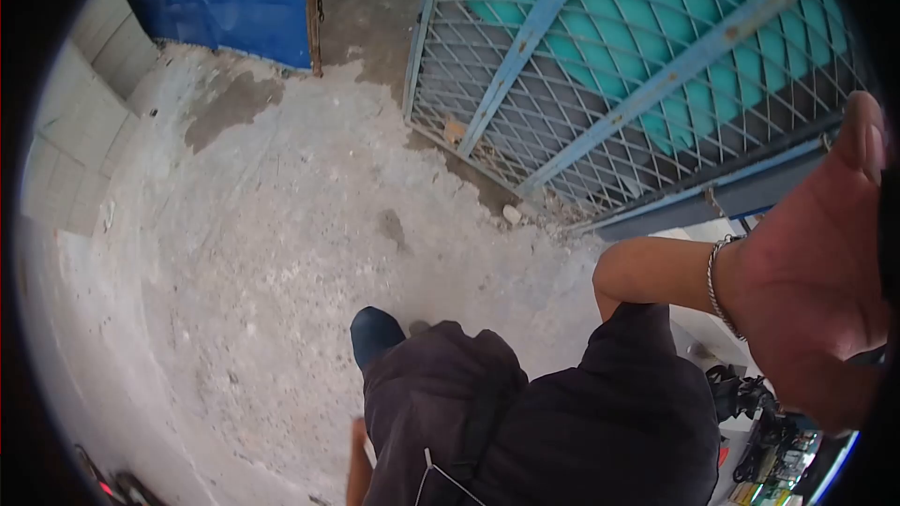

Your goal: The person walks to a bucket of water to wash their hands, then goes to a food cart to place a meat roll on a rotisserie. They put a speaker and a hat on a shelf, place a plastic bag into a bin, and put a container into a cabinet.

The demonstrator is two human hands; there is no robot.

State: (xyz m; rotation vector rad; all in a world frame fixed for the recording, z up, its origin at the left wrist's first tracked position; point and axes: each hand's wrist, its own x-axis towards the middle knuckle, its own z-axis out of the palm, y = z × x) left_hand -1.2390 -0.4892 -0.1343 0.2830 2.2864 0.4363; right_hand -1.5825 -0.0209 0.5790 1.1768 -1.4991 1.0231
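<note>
My right hand [797, 272] is raised close to the camera at the right edge, with a silver chain bracelet [716, 286] around its wrist. The palm and thumb show, but the other fingers are cut off by the dark border, so their grip is hidden. Only a sliver of bare skin, seemingly my left arm [358, 468], shows at the bottom beside my dark clothing [562, 422]. My left hand itself lies outside the picture. Below me a dark blue shoe [375, 335] stands on the concrete.
A blue metal lattice gate [548, 14] stands ahead on the right, with turquoise material [619, 47] behind it. Rough concrete floor [253, 253] has damp patches. A blue sheet [220, 0] hangs at the upper left near pale blocks [80, 131]. Motorbike parts [769, 440] appear at lower right.
</note>
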